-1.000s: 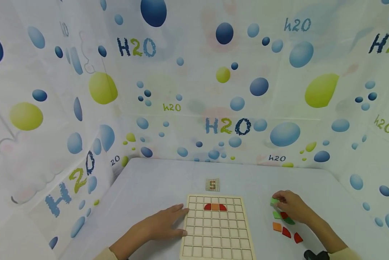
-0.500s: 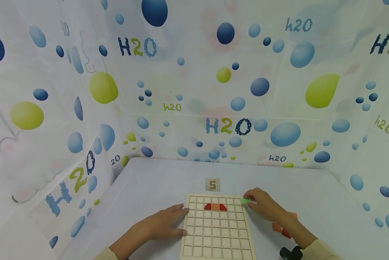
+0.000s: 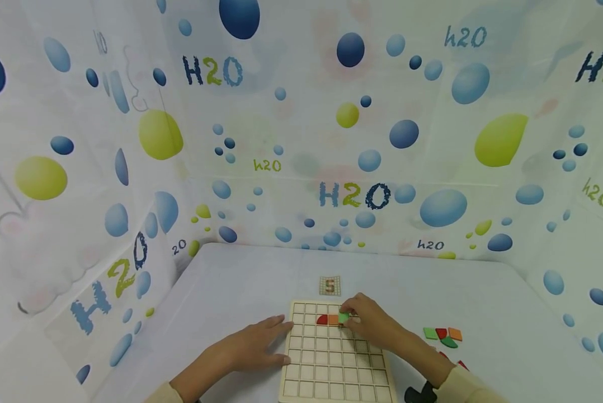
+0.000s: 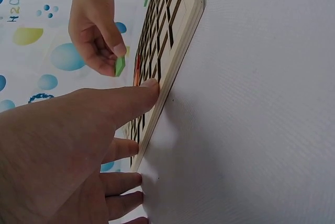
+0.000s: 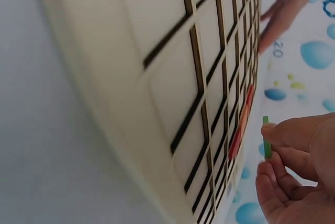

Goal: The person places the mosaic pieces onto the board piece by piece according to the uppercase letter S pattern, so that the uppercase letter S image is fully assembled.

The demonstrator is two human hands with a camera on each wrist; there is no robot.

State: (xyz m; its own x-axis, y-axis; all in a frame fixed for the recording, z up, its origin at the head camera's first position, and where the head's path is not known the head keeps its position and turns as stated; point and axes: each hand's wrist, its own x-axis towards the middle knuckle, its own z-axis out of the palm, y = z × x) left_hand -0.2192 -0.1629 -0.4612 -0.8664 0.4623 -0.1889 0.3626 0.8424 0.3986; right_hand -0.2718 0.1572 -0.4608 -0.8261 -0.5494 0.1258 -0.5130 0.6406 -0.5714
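Over the upper part of a wooden grid board (image 3: 321, 358), my right hand (image 3: 374, 322) pinches a light green tile (image 3: 343, 318) between thumb and fingers. In the right wrist view the green tile (image 5: 267, 137) is held on edge, a little off the board. A red quarter-round tile (image 3: 322, 319) and an orange square tile (image 3: 333, 319) sit in the board's cells; the other red tile is mostly hidden behind the green one in the head view. My left hand (image 3: 251, 347) rests at the board's left edge, fingers extended, thumb touching the rim in the left wrist view.
Right of the board lie loose tiles: a light green one (image 3: 430, 333), an orange one (image 3: 455, 334), a dark green one (image 3: 449, 342) and several red ones, partly behind the right forearm. A small patterned card (image 3: 329, 286) lies behind the board. A black object (image 3: 420, 393) is near the right wrist.
My right hand has picked up a light green tile from the loose tiles at right and carried it left over the board's upper rows. The left hand has stayed in place.
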